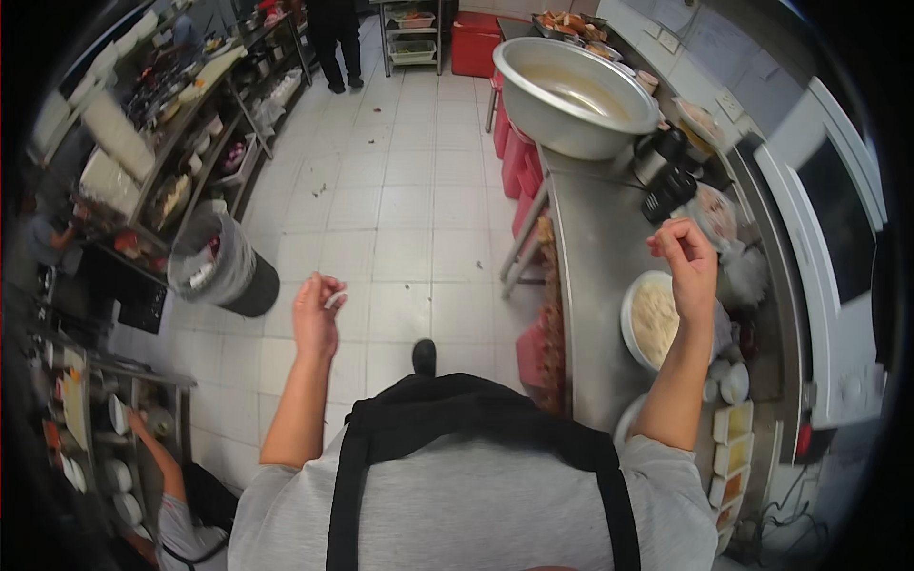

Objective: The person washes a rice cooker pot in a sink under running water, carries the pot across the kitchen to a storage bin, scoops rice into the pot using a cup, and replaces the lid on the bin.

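My left hand hangs in the air over the tiled floor. Its fingers are loosely curled and apart, and I see nothing held in them. My right hand is raised above the steel counter with its fingers folded in; no object shows in it. Just below that hand, partly covered by my forearm, is a white bowl filled with a pale, lumpy food. A black appliance, perhaps a hand mixer, lies beyond my right hand. A large aluminium basin stands farther along the counter.
A lined trash bin stands left on the floor. Shelving runs along the left side. One person stands far ahead; another reaches toward shelves at lower left. Red containers sit under the counter; a microwave-like appliance is right.
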